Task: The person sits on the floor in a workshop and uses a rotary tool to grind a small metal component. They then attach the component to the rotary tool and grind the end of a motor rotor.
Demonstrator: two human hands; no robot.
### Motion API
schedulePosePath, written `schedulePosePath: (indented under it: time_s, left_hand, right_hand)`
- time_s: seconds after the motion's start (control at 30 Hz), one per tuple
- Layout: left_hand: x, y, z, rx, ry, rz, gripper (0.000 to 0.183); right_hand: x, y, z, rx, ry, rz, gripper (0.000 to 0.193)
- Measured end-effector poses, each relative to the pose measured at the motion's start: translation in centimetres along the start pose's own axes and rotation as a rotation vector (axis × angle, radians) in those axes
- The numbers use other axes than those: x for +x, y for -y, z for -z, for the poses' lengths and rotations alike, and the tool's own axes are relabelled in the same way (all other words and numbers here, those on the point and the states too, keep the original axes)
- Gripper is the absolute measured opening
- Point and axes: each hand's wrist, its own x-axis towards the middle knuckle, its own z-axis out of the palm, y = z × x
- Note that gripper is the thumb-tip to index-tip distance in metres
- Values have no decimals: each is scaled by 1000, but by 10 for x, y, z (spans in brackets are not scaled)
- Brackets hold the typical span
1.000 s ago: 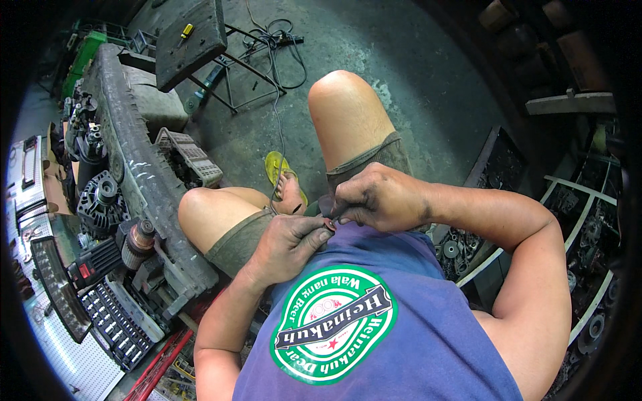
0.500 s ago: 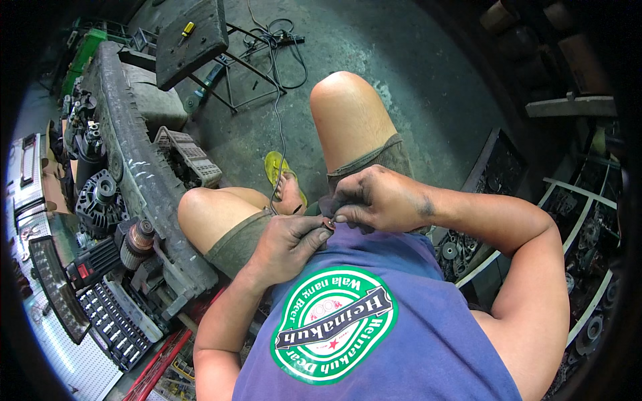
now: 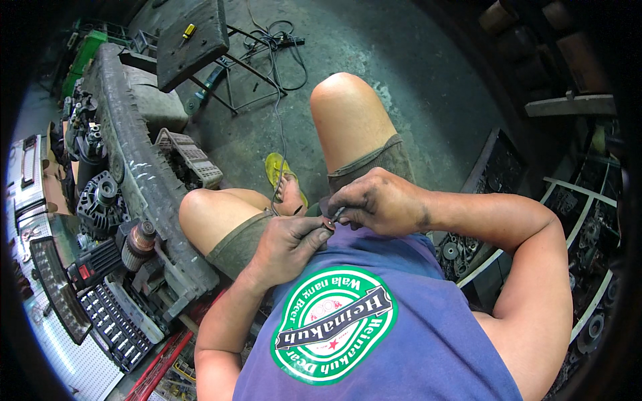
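Observation:
Above my lap, both hands meet in front of my shirt. My left hand [image 3: 287, 246] is closed, with thumb and forefinger pinching a small reddish-brown part [image 3: 328, 226], mostly covered by the fingers. Between the blackened fingers of my right hand [image 3: 386, 202] is a thin grey metal rod-like piece [image 3: 339, 214]. Its lower end meets the small part at my left fingertips; whether it goes inside cannot be made out. A dark cable [image 3: 281, 127] runs from the floor toward my left hand, and its end is hidden there.
On the left, a worn bench [image 3: 127, 134] carries an alternator [image 3: 100, 200], an armature with copper windings [image 3: 138, 244] and a socket set [image 3: 114, 327]. A yellow-handled screwdriver [image 3: 189, 31] lies on a stool [image 3: 194, 50] ahead. Metal racks [image 3: 582, 190] with parts stand at right.
My right hand has shifted slightly right and turned, so more of the thin metal piece shows between its fingers. My left hand keeps its pinch in nearly the same place.

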Motion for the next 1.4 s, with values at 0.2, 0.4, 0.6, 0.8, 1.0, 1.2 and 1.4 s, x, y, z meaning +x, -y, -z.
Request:
schedulePosePath:
  time_s: [0.2, 0.4, 0.6, 0.8, 1.0, 1.2, 1.4]
  left_hand:
    - [1, 0, -1, -5, -2, 1, 22]
    - [1, -2, -2, -7, -20, -9, 22]
    - [-14, 2, 14, -156, -98, -57, 18]
    - [-59, 8, 32, -434, -181, -74, 12]
    - [-64, 12, 26, -312, -203, -95, 16]
    - [-63, 9, 23, -351, -220, -53, 18]
    - [-63, 13, 25, -453, -152, -50, 31]
  right_hand:
    - [0, -1, 1, -36, 0, 37, 19]
    - [-1, -3, -1, -19, -8, -24, 16]
    - [7, 3, 1, 203, -98, -58, 19]
    - [26, 23, -6, 420, 65, -149, 39]
    - [40, 29, -34, 25, 42, 355, 48]
    - [41, 31, -34, 76, 65, 263, 30]
    - [40, 28, -34, 55, 59, 280, 30]
